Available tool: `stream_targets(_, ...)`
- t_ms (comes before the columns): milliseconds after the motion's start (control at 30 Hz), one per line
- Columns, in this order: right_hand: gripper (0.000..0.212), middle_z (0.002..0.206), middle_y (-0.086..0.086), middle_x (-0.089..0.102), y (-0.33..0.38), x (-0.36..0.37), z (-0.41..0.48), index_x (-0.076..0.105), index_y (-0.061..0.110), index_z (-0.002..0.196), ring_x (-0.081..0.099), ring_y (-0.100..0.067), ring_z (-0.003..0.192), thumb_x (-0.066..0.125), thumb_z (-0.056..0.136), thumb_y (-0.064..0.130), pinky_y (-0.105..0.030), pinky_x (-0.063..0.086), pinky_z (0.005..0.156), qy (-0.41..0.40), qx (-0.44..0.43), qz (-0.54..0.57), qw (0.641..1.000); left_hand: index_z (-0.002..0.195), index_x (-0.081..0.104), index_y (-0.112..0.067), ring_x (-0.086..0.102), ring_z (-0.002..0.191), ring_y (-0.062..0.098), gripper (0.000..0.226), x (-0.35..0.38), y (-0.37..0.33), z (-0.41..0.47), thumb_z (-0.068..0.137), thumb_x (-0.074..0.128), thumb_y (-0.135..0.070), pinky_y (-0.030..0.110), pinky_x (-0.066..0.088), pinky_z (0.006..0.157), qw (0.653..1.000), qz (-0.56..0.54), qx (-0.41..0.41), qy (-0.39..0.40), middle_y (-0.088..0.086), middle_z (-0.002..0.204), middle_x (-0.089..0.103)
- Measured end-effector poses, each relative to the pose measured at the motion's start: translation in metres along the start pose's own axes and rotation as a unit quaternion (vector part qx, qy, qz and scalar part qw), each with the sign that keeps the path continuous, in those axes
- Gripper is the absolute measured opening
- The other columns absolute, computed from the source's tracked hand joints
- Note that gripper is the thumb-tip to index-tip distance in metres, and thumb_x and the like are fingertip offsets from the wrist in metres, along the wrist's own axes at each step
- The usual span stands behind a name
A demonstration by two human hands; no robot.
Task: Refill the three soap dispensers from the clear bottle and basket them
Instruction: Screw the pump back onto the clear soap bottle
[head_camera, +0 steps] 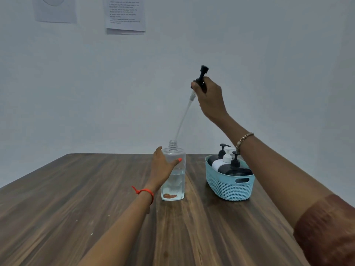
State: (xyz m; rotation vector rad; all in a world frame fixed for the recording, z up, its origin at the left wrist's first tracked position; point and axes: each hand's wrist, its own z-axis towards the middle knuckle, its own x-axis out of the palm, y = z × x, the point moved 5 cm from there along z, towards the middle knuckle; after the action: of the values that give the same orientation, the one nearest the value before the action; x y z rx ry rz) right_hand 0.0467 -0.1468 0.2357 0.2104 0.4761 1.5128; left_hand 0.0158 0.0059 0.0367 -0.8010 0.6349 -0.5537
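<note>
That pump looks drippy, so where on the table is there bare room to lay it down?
Widest free patch: the table left of the bottle, out to its left edge. Also bare: the wood nearer than the basket. Only a narrow strip separates bottle and basket, and the basket is packed with dispensers.

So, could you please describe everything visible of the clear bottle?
The clear bottle is transparent, rectangular, plastic-looking, with a threaded, uncapped neck. It stands upright on the table, left of the basket, about half full of clear liquid, reddish bits at the bottom. The left hand grips its shoulder; the right hand holds the pump, whose tube ends near its mouth.
</note>
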Motion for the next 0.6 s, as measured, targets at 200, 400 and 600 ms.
stream_targets(200, 0.021, 0.062, 0.010, 0.044, -0.015, 0.023, -0.008, 0.060, -0.003, 0.095, 0.046, 0.007, 0.045, 0.053, 0.093, 0.018, -0.013, 0.035, 0.049, 0.065, 0.023, -0.010, 0.998, 0.117, 0.040, -0.017, 0.052, 0.105, 0.016, 0.055, 0.005, 0.008, 0.006, 0.077, 0.075, -0.030, 0.025, 0.043, 0.079, 0.999, -0.035, -0.004, 0.018, 0.004, 0.124, 0.052)
stream_targets(400, 0.022, 0.060, 0.012, 0.048, -0.050, 0.061, -0.043, 0.067, -0.005, 0.091, 0.046, 0.012, 0.043, 0.064, 0.086, 0.017, -0.005, 0.034, 0.047, 0.190, 0.078, -0.056, 0.977, 0.126, 0.034, -0.020, 0.050, 0.105, 0.012, 0.066, 0.010, 0.013, 0.008, 0.076, 0.075, -0.031, 0.026, 0.044, 0.084, 0.998, -0.055, -0.006, 0.037, -0.001, 0.130, 0.049)
stream_targets(600, 0.032, 0.085, -0.020, 0.070, -0.086, 0.083, -0.079, 0.068, -0.010, 0.085, 0.055, -0.013, 0.064, 0.074, 0.076, 0.020, -0.015, 0.037, 0.055, 0.214, 0.165, -0.030, 0.962, 0.133, 0.033, -0.014, 0.048, 0.107, 0.009, 0.070, 0.011, 0.018, 0.007, 0.078, 0.073, -0.030, 0.025, 0.043, 0.087, 0.997, -0.063, -0.014, 0.031, -0.009, 0.120, 0.044)
